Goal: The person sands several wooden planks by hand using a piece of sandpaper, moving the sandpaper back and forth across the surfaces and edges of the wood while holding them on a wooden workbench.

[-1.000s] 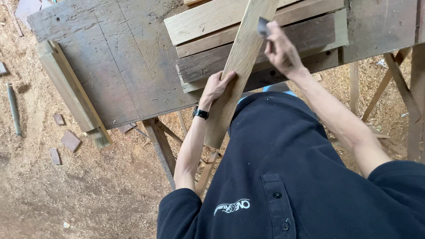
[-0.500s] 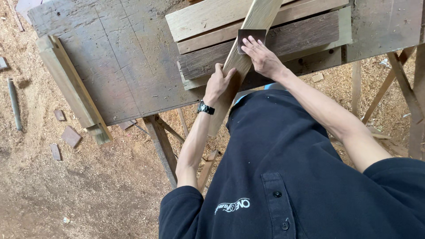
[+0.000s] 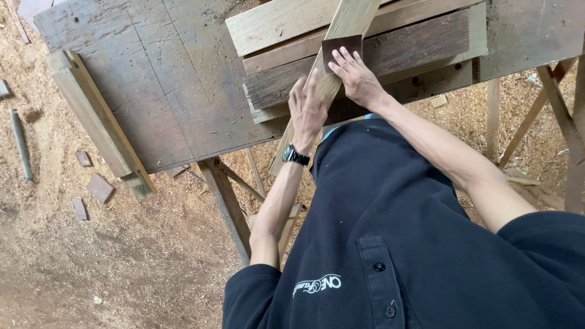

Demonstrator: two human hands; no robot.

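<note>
The left hand (image 3: 308, 109) is grasping the plank (image 3: 341, 45) on the counter (image 3: 170, 91); the right hand (image 3: 358, 79), fingers flat and unclenched, is pressing sandpaper (image 3: 341, 50) onto the plank.

Lighting: even, soft daylight, moderately bright; no glare. Shadows: faint, diffuse; darker patch under the tabletop (image 3: 152, 79) toward 6 o'clock; dark shirt (image 3: 390, 244) holds little detail. Focus: sharp across the frame; wood grain and sawdust floor (image 3: 73, 262) crisp. Blur: slight at the hands. Distortion: mild wide-angle stretch at 3 and 9 o'clock edges.
</note>
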